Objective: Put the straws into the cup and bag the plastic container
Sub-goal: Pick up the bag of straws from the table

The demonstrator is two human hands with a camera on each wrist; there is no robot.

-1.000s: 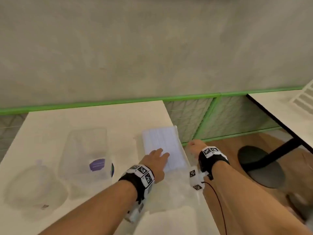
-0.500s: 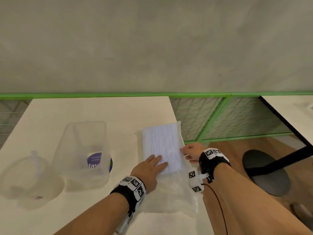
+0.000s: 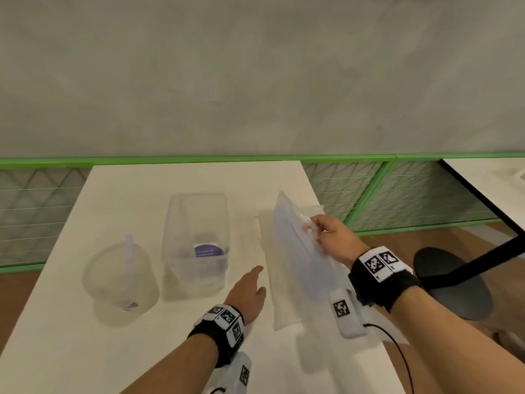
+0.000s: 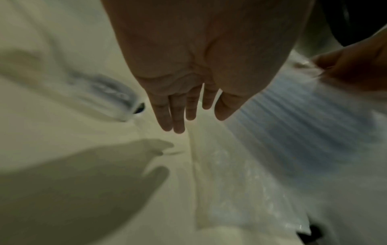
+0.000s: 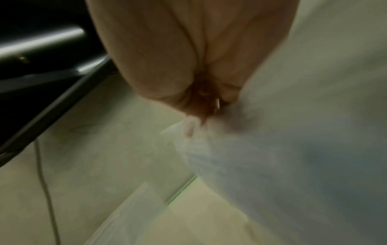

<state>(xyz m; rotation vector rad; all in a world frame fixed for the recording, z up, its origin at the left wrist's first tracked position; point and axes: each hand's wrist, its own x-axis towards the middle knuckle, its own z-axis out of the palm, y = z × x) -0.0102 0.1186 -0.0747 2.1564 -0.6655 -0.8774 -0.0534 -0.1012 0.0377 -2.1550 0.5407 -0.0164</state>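
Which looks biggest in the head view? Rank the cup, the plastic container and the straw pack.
1. straw pack, tilted up in the right hand
2. plastic container
3. cup
The last two look close; the cup's clear edges are faint.

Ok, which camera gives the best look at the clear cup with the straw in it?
The head view: the cup shows whole, left of the plastic container. The left wrist view shows only blur on that side; the right wrist view misses it.
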